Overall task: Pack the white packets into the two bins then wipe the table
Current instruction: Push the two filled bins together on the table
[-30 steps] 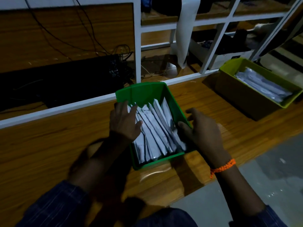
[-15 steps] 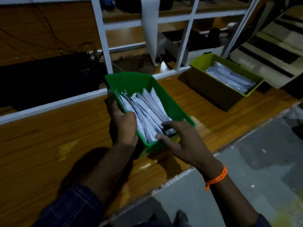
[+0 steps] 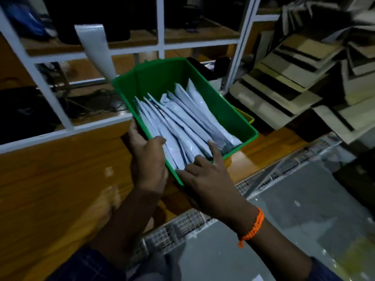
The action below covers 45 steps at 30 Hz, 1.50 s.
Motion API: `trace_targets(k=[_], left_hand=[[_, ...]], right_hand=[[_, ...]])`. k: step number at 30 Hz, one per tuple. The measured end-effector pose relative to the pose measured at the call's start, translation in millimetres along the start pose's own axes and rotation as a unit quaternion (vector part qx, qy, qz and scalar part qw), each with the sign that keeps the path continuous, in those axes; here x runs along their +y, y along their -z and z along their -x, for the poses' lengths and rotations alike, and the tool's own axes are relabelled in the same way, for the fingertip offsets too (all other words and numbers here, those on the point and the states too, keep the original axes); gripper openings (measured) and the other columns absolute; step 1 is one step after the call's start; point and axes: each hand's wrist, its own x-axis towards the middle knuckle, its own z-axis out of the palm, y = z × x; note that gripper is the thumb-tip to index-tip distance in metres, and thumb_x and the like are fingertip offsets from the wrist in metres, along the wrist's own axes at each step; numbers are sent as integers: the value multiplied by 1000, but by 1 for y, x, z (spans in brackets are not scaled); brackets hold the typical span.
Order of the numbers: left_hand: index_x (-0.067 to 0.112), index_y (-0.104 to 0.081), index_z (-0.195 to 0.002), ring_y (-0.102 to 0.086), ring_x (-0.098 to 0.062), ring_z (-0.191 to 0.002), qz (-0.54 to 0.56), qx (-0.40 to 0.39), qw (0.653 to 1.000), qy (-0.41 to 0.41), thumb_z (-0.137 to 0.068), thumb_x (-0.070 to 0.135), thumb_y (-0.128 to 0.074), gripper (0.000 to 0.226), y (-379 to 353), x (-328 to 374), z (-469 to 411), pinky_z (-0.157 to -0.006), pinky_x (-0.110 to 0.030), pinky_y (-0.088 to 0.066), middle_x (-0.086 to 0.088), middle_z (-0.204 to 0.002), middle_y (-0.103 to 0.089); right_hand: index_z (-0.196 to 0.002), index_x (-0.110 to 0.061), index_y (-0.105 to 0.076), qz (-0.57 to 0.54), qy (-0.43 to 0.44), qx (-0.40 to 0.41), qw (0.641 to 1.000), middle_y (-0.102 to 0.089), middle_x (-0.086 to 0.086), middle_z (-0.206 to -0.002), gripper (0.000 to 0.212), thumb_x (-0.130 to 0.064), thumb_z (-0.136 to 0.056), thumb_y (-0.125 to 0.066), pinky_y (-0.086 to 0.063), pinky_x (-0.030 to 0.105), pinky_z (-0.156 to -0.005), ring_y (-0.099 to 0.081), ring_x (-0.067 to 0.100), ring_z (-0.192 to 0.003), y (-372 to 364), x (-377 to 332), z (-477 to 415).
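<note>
Over the table (image 3: 50, 179), the left hand (image 3: 147, 159) clasps the green bin (image 3: 162, 78); the right hand (image 3: 209, 179) seemingly grips its rim.

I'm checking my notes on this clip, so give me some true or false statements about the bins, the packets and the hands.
1. The green bin holds white packets. True.
2. The left hand lies flat on the table, away from the bin. False: it grips the bin's left wall, thumb over the rim.
3. There is an orange band at the right wrist. True.
4. The right hand holds a cloth. False: its fingers reach over the bin's near rim onto the packets, and no cloth shows.
5. The yellow-green bin is in full view. False: only a corner shows behind the green bin.
</note>
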Motion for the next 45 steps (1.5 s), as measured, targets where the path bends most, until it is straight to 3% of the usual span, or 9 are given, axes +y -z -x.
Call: trace_targets(k=[4,7,12,16,24,30,36,40,45], left_hand=[[20,-45,-144,-55,-21,-129,32,-160,987,6,-97,6,-54,51,-58,-24,-4,-106,-46,-46,-5,-141,-56],[23,-57,-132,-55,-15,-126,-140,-231,963,-8,-100,33,-55,34,-88,-63,-24,-101,-36,-46,1,-135,-60],[12,-32,-149,-43,-34,-136,-432,-131,891,46,-69,87,-56,112,-133,-160,-60,-108,-48,-39,-16,-146,-46],[7,-18,-149,-50,-42,-122,-461,-61,881,88,-85,25,-66,83,-161,-185,-58,-97,-42,-46,-25,-139,-43],[11,-42,-143,-57,-36,-107,-488,-44,866,105,-84,-4,-61,64,-114,-163,-89,-79,-38,-44,-18,-130,-57],[28,-37,-147,-61,-36,-96,-430,-9,897,100,-75,1,-59,79,-116,-170,-73,-78,-52,-53,-11,-126,-59],[40,-45,-129,-62,-36,-74,-394,6,909,134,-84,-11,-51,69,-121,-174,-63,-51,-41,-53,-5,-100,-61],[39,-45,-131,-60,-33,-75,-396,14,909,127,-85,-14,-49,70,-124,-174,-66,-51,-37,-52,1,-98,-60],[36,-48,-126,-59,-29,-68,-391,35,910,130,-87,-13,-51,63,-125,-174,-68,-36,-25,-45,-3,-96,-64]], right_hand=[[-92,-13,-70,5,-57,80,995,-60,2,-72,17,-15,-75,-69,-35,62,-103,-55,28,-77,14,83,29],[-77,-16,-61,-4,-122,111,986,-53,0,-69,9,-13,-78,-69,-32,58,-104,-53,29,-74,29,168,52],[-82,-44,-29,-36,-196,103,975,-33,-17,-64,52,-15,-88,-71,-31,61,-103,-46,20,-75,29,278,59],[-77,-34,-45,-68,-187,65,978,-40,-16,-68,26,-25,-92,-65,-31,56,-106,-47,17,-76,-1,337,69],[-88,-22,-65,-79,-129,14,988,-58,-5,-75,6,-26,-92,-67,-37,54,-98,-52,24,-79,-76,392,43],[-85,-24,-67,-128,-96,-154,975,-64,2,-73,21,-40,-89,-53,-38,42,-79,-58,31,-82,-128,381,32],[-99,-16,-64,-152,-32,-193,969,-64,5,-86,45,-42,-82,-32,-35,48,-92,-54,33,-97,-132,397,34],[-110,-14,-56,-142,-8,-227,964,-60,9,-110,29,-35,-91,-52,-28,48,-100,-48,33,-113,-137,399,21],[-126,-14,-56,-156,-26,-196,968,-65,10,-114,49,-33,-83,-67,-32,48,-101,-55,35,-112,-147,398,27]])
